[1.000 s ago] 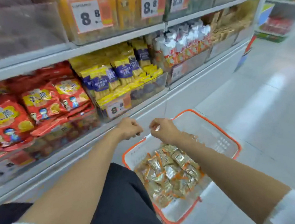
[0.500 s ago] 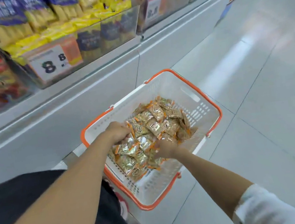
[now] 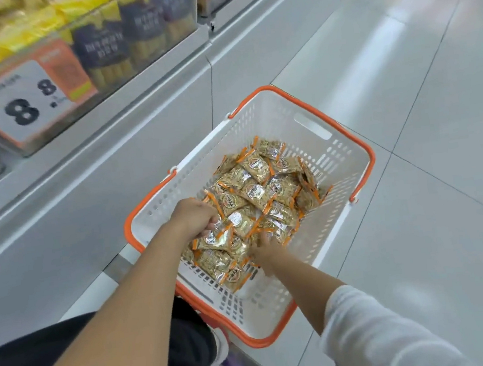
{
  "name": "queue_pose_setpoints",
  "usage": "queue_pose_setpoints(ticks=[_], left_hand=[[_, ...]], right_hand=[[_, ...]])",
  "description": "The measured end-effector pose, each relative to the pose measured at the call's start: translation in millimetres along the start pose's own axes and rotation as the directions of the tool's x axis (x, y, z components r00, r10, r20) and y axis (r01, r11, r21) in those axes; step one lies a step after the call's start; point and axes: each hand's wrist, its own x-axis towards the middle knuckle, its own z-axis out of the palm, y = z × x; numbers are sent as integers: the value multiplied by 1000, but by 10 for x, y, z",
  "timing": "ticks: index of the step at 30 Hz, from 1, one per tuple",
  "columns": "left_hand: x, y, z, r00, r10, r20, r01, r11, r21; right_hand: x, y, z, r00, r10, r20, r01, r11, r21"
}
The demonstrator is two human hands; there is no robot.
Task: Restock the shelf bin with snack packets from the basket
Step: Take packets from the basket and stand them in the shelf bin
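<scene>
Left hand [image 3: 197, 218] barely shifted, clutching snack packets [image 3: 256, 193] in basket [image 3: 326, 161], right hand [image 3: 267, 249] grip hidden

Supermarket aisle.
A price label [image 3: 29, 100] is hanging on stocked shelving [image 3: 138, 104]; an orange-rimmed shopping basket [image 3: 364, 150] is standing alongside.

White sleeve [image 3: 372, 336], black trousers [image 3: 38, 365] — forearms [image 3: 112, 305] bare

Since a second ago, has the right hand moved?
Yes. The right hand has dropped from above the rim of the basket down into the snack packets inside it.
</scene>
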Motion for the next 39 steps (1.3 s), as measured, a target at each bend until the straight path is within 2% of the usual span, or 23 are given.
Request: queue_pose_setpoints(ticks=[2,3,5,6,8,10,12,14,18,20,23,25,29,33,36,37,39], left_hand=[[-6,13,-2,1000,-2,-2,2,1000,2],[-16,30,-3,1000,-1,-10,1,1000,1],[-48,74,-9,999,13,-30,-13,1000,-4],[-70,102,-11,999,20,-39,-20,1000,-5],[-123,152,-16,998,32,-57,-31,999,4],[-196,197,-21,996,58,-72,-57,998,23],[-280,243,-24,993,93,-78,-93,996,6],[-437,312,-38,991,117,-62,-121,991,-56],[-707,493,-173,973,222,-57,-229,943,-241],[-889,633,-318,953,290,-85,-302,899,-316],[-1200,821,-587,938,342,-62,-330,821,-466],[-1384,892,-772,921,377,-93,-378,814,-442],[-1697,985,-1049,876,457,-155,-480,793,-374],[-1962,1050,-1242,840,508,-192,-542,759,-361],[-2174,1124,-1423,815,517,-261,-579,745,-331],[-2244,1149,-1485,812,515,-276,-584,731,-354],[-2365,1188,-1602,801,514,-307,-597,720,-354]], right_hand=[[-25,-4,-70,996,14,-84,-3,991,137],[-43,1,-133,990,19,-140,18,966,259],[-127,10,-322,975,28,-219,91,853,513],[-181,40,-428,965,49,-259,135,753,644],[-378,117,-752,964,76,-255,188,484,855],[-598,204,-1104,968,18,-252,241,232,942],[-843,258,-1459,956,-95,-276,284,71,956],[-1072,243,-1761,933,-176,-315,315,-28,949],[-1479,99,-2228,876,-253,-412,418,-29,908],[-1670,41,-2439,852,-236,-467,479,-8,878],[-1976,-40,-2732,818,-238,-524,551,59,833],[-2147,-128,-2911,798,-250,-548,579,67,813],[-2448,-316,-3237,742,-176,-647,658,0,753],[-2708,-486,-3485,675,-123,-728,736,173,654],[-2899,-584,-3646,632,-125,-765,751,343,565],[-3000,-633,-3694,608,-130,-783,760,381,527],[-3168,-725,-3777,568,-147,-810,786,390,481]])
